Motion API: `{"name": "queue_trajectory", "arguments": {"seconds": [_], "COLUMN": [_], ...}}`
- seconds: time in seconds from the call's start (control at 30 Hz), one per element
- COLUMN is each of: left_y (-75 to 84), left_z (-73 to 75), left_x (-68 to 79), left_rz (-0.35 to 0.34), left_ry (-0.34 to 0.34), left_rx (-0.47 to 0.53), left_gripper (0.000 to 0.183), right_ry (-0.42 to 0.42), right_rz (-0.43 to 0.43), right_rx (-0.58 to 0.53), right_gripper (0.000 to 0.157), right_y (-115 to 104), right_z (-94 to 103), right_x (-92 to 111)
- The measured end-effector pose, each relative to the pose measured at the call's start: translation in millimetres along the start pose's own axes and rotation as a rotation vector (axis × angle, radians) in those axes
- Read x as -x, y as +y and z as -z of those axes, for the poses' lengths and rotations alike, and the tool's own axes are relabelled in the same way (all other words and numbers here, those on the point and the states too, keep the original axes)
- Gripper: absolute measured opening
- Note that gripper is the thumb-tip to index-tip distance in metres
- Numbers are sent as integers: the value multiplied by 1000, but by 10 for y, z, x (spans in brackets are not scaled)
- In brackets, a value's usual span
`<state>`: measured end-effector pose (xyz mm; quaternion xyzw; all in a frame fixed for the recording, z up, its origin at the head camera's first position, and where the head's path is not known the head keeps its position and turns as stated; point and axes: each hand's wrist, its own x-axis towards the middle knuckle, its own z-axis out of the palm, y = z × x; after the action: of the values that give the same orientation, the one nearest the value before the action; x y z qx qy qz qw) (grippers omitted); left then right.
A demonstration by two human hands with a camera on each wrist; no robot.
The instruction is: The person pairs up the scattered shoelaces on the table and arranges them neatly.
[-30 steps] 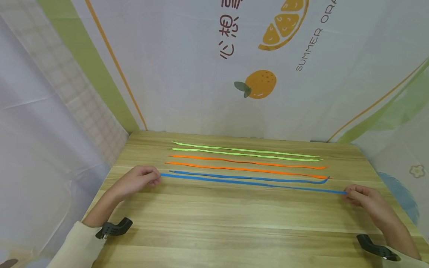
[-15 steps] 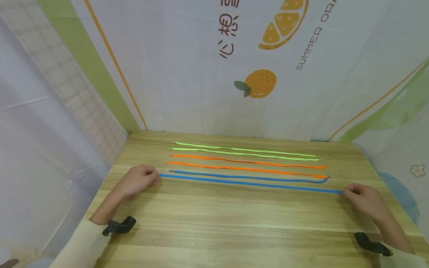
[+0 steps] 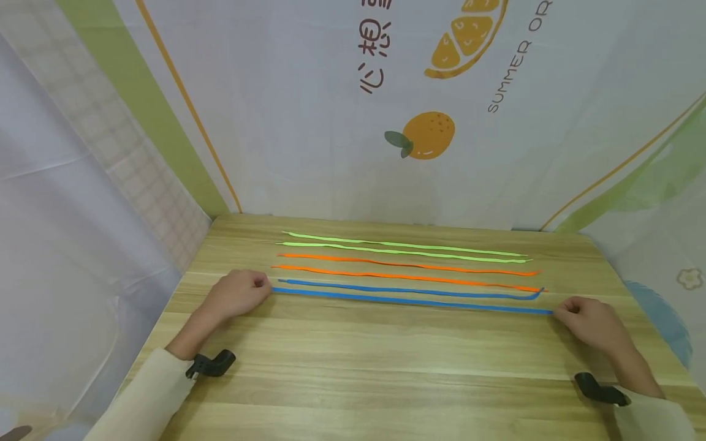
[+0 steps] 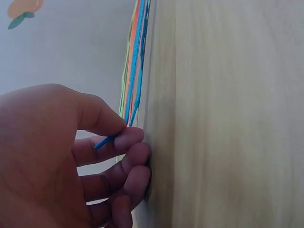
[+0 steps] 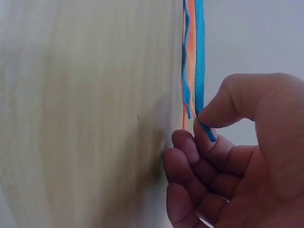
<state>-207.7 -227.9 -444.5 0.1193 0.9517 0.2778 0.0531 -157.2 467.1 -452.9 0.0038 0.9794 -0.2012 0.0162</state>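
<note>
A flat blue shoelace (image 3: 386,299) stretches straight between both hands, in front of the other laces. My left hand (image 3: 236,294) pinches its left end between thumb and index finger; in the left wrist view the thin blue tip (image 4: 104,142) pokes out past them. At the other end, my right hand (image 3: 592,323) holds the lace the same way, its tip (image 5: 209,133) showing below the thumb. Just behind lies a second blue shoelace (image 3: 408,291), its right end bent upward. Beyond it are two orange shoelaces (image 3: 353,274) and two light green shoelaces (image 3: 441,254), roughly parallel.
All the laces are at the far part of a wooden table (image 3: 386,367). A white curtain (image 3: 309,122) with printed fruit hangs along the table's back edge, and more cloth hangs at both sides. Each wrist wears a black camera mount (image 3: 215,364).
The hands have come slightly closer together, the right one moving left and a little away from the body. A twist in the held blue shoelace's right half has flattened out.
</note>
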Motion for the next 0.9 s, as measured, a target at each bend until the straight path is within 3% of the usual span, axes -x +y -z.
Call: {"name": "queue_trajectory", "arguments": {"seconds": [0.43, 0.9], "left_y": [29, 122], "left_z": [-55, -17], "left_x": [-81, -67], "left_rz": [18, 88], "left_ry": [-3, -21], "left_rx": [-136, -165], "left_gripper": [16, 20], "right_ry": [-5, -24], "right_rz": [38, 49], "right_rx": [56, 102], "right_gripper": [28, 21], "right_y": [-79, -171], "right_z": [6, 12], "right_x": [-118, -105]}}
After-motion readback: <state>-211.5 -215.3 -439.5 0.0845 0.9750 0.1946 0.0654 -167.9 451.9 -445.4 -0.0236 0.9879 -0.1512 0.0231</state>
